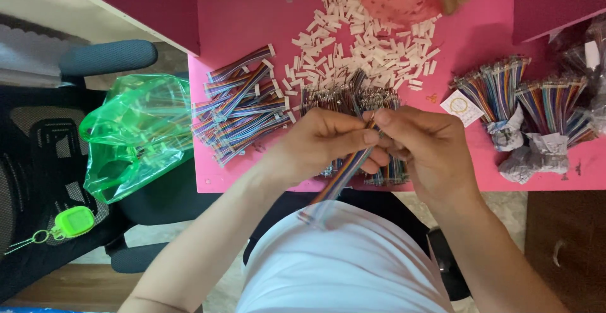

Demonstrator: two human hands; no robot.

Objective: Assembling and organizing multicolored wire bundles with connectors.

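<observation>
Because the pink table (252, 10) was covered far and wide, both hands worked at its near edge, over the lap. A green bag (136, 133) hung off the left edge, beside finished cables (243, 104); white connectors (366, 41) lay far, bundles (527, 108) right. The left hand (322, 139) was closed around a rainbow cable (344, 174) trailing nearward; the right hand (423, 149) pinched its far tip.
</observation>
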